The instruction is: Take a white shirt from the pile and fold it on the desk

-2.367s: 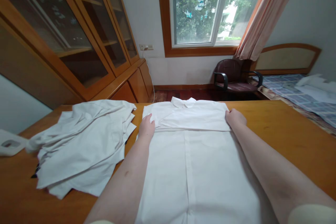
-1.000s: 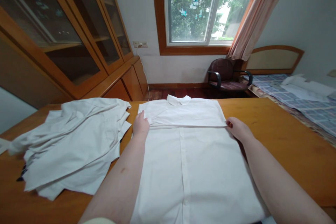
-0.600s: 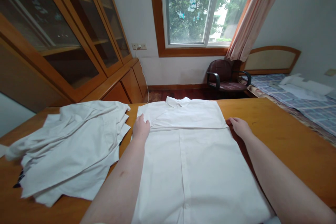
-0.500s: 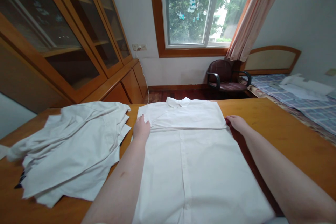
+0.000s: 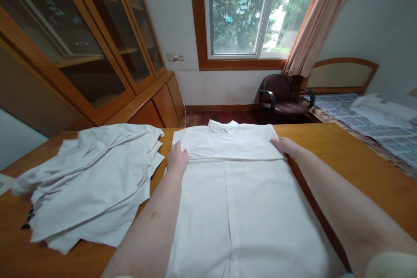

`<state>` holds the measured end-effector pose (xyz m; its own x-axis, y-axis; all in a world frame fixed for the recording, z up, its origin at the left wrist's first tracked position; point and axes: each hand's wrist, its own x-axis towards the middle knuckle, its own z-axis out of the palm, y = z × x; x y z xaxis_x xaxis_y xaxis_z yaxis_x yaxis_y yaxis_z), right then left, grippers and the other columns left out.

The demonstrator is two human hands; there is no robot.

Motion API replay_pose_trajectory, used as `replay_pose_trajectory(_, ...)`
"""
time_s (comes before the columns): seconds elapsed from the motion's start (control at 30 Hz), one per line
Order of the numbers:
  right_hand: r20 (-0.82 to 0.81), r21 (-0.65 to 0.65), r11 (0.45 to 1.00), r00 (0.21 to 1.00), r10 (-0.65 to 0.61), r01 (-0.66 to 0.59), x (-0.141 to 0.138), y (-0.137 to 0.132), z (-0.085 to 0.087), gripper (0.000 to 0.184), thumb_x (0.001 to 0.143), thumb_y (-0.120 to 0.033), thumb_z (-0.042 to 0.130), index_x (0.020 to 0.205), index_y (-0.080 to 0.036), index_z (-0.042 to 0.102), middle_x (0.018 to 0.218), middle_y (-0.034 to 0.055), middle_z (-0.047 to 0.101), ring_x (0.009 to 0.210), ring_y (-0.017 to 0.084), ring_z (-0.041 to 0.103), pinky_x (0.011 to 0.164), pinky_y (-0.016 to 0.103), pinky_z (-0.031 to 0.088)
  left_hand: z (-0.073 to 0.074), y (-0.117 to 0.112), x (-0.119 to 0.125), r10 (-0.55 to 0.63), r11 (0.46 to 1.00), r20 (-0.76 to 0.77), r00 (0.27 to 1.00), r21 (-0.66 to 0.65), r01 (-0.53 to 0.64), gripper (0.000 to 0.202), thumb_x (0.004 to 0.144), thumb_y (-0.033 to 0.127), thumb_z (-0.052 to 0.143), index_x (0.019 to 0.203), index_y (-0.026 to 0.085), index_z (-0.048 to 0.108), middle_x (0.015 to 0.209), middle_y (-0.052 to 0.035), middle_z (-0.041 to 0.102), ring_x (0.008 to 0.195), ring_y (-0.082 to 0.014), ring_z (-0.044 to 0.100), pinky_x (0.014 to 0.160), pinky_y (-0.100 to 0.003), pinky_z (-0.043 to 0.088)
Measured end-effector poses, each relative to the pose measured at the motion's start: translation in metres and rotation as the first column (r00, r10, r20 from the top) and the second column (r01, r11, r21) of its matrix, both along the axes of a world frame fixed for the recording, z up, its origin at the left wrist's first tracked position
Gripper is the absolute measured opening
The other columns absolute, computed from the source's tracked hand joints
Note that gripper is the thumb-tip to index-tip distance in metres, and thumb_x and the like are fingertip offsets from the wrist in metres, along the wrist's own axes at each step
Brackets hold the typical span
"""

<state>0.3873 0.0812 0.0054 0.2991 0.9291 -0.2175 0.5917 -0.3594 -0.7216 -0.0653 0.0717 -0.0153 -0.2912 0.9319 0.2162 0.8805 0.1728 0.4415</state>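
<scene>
A white button-up shirt (image 5: 260,208) lies front up on the wooden table, its collar at the far edge and its button strip running down the middle. A sleeve is folded flat across its chest. At the shirt's left side, my left hand (image 5: 177,157) is closed on the cloth near the folded part. Across from it, my right hand (image 5: 286,145) pinches the right edge at the sleeve fold. The fingertips of both hands are partly hidden. The near end of the shirt runs out of view.
Several white garments (image 5: 94,182) lie in a loose pile on the left of the wooden table (image 5: 332,156). Beyond the table stand a glass-fronted cabinet (image 5: 130,87), a brown armchair (image 5: 283,93) and a bed (image 5: 368,117) with a checked cover.
My right hand has moved slightly inward, onto the shirt's right edge. My left hand keeps its place on the shirt. The whole view has shifted a little.
</scene>
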Motion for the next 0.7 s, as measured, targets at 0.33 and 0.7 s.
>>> replay_pose_trajectory(0.33, -0.284, -0.178, 0.984, 0.956, -0.071, 0.020, 0.003, -0.002, 0.005, 0.043, 0.086, -0.051, 0.040, 0.080, -0.014, 0.061, 0.064, 0.0107, 0.064, 0.067, 0.023, 0.063, 0.054, 0.029, 0.049, 0.002, -0.001, -0.001, 0.023, 0.998, 0.031, 0.999, 0.053, -0.025, 0.052, 0.083, 0.016, 0.044, 0.135, 0.008, 0.043, 0.137, -0.0160, 0.045, 0.128, -0.0239, 0.041, 0.106, -0.033, 0.034)
replay_pose_trajectory(0.7, -0.357, -0.200, 0.978, 0.926, -0.123, 0.053, 0.018, -0.025, -0.001, 0.027, 0.065, -0.040, 0.075, 0.065, -0.020, 0.056, 0.055, 0.0041, 0.061, 0.053, 0.019, 0.060, 0.047, 0.026, 0.048, 0.005, -0.002, 0.001, 0.058, 0.998, 0.024, 0.998, 0.020, -0.058, 0.054, 0.084, 0.017, 0.044, 0.136, 0.007, 0.041, 0.137, -0.0165, 0.045, 0.126, -0.0253, 0.043, 0.104, -0.034, 0.036)
